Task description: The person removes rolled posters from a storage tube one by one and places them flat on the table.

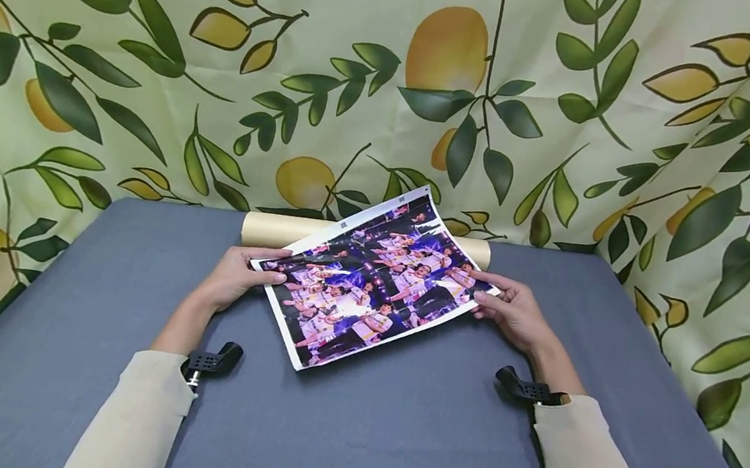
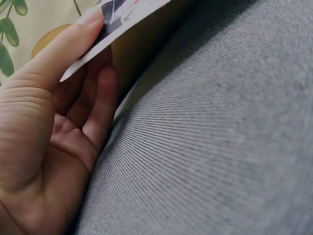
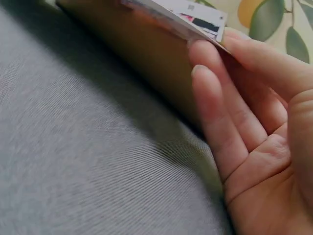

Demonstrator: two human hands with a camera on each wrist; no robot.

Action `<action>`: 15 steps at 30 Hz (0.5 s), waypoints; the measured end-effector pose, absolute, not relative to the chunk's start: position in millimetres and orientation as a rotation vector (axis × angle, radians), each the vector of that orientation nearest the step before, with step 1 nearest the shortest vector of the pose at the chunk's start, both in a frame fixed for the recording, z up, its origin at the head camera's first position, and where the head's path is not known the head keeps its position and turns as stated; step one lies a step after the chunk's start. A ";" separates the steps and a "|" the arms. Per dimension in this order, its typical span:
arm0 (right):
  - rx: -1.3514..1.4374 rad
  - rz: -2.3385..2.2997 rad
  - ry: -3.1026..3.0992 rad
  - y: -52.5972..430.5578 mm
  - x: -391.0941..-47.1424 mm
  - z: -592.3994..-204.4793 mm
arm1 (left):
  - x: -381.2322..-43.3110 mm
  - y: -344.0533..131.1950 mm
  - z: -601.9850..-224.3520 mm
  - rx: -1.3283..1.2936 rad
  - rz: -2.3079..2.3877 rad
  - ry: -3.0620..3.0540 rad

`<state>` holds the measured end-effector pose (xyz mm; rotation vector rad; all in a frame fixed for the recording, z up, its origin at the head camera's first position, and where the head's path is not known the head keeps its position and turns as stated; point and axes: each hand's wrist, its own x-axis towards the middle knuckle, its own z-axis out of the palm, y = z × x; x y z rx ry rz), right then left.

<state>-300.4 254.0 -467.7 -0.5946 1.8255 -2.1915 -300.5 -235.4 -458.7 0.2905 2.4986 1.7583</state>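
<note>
A printed photo sheet point(image 1: 369, 287) with a white border, showing people in white shirts under purple light, is held tilted above the table. My left hand point(image 1: 238, 276) pinches its left corner between thumb and fingers; the left wrist view shows the thumb on top of the sheet's edge point(image 2: 117, 34). At the opposite corner my right hand point(image 1: 508, 309) pinches the sheet the same way, with the fingers beneath it in the right wrist view. Behind the sheet lies a beige paper roll point(image 1: 271, 230), partly hidden by it.
The grey cloth-covered table point(image 1: 351, 447) spreads out under both arms. A curtain point(image 1: 361, 109) printed with leaves and yellow fruit hangs behind it and at the sides. Black wrist mounts point(image 1: 215, 361) are worn on both forearms.
</note>
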 end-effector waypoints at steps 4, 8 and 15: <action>-0.605 -2.166 1.802 255.3 -301.3 -467.4 | -299.5 -239.1 -459.2 0.298 1.796 2.435; -0.576 -2.148 1.881 255.1 -301.7 -466.9 | -299.4 -239.8 -460.2 0.290 1.834 2.414; -0.449 -2.260 2.014 251.8 -299.5 -466.0 | -302.3 -236.6 -460.3 0.321 1.858 2.381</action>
